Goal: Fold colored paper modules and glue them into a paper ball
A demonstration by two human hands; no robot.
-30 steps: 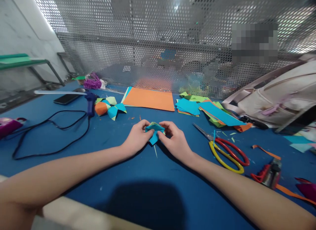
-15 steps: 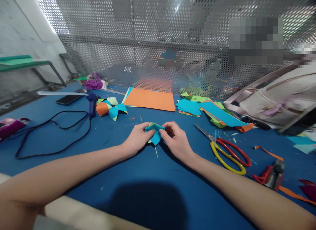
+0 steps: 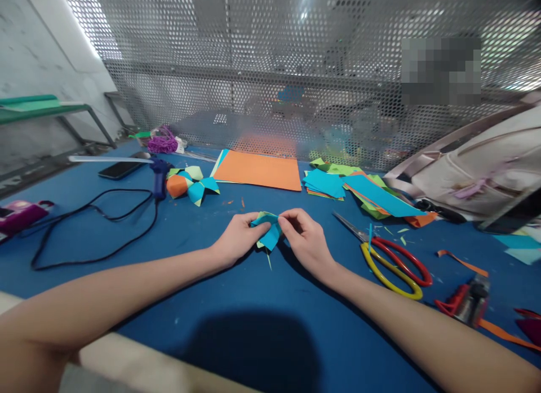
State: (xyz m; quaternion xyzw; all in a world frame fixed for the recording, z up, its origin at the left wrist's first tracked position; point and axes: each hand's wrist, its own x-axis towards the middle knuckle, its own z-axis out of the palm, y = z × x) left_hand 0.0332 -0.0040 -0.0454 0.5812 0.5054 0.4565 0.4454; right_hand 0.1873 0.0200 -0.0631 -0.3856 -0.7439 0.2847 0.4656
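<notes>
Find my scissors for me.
In the head view, the scissors lie on the blue table to the right, between your right hand and the orange strip.

Item: small folded piece of blue and light-green paper, partly covered by my left hand and right hand; I cannot read its inner folds.
Item: left fingertips, mostly hidden from me behind that paper.
Item: both forearms, cut off by the picture's edges.
Item: glossy purple object, cropped at the left edge; kind unclear to me.
Item: beige fabric backpack, cropped at the right.
Item: dark magenta object, cropped at the right; I cannot identify it.
Item: red-and-grey tool, blurred; type uncertain.
Item: sheets under the flat orange paper, mostly covered; I cannot count them.
Item: shapes behind the grey perforated metal screen, blurred; a pixelated block masks the upper right.
</notes>
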